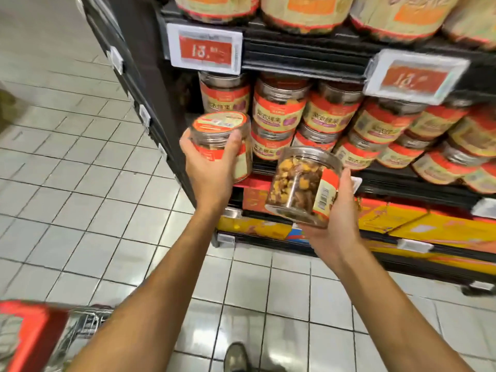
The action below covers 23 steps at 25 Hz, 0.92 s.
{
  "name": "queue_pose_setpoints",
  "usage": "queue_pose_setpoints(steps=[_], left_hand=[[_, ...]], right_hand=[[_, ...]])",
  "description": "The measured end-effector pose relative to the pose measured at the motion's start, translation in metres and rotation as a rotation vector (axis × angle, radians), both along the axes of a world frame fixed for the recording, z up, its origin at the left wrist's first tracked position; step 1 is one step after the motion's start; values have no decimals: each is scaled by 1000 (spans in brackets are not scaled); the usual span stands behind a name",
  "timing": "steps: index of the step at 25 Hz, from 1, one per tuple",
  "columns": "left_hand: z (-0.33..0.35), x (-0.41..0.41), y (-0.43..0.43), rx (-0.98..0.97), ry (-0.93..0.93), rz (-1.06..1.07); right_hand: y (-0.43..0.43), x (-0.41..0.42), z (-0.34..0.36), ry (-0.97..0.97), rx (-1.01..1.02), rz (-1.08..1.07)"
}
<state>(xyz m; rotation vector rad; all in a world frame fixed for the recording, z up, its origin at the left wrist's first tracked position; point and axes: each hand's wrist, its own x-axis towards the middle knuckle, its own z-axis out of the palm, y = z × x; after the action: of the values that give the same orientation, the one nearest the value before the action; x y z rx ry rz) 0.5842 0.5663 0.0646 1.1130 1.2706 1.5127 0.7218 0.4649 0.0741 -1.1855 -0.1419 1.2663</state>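
Held before the shelf: upright nut jar with left hand fingers curled round it, tilted nut jar cradled in curled right hand fingers; probably light, stiff, slick plastic, best gripped mid-wall.

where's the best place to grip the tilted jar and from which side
Grip the tilted jar round its side wall at mid-height, coming from below and the right, as the right hand does. It is a smooth cylinder leaning over, so fingers wrapped round the wall likely hold surer than a pinch at either flat end.
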Motion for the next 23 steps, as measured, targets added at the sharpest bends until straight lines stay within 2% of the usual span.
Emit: queue_pose_setpoints(steps=[2, 6, 10, 16, 17, 20, 23], left_hand=[[-11, 4, 16, 39, 103, 9], [-31, 4, 41, 106, 173, -4], [-44, 11, 59, 84, 215, -9], [-59, -4, 49, 12, 401, -184], [-63, -10, 35, 73, 455, -177], [-77, -19, -3, 306, 779, -233], [-81, -13, -1, 300, 918, -316]], right_hand=[[0, -2, -7, -1, -19, 10], [-4, -2, -18, -24, -18, 8], [-8, -3, -26, -3, -35, -7], [-5, -6, -33, -16, -33, -7], [-5, -6, -32, -17, -35, -3], [-4, -7, -30, -22, -37, 8], [-3, -9, -28, -43, -28, 40]])
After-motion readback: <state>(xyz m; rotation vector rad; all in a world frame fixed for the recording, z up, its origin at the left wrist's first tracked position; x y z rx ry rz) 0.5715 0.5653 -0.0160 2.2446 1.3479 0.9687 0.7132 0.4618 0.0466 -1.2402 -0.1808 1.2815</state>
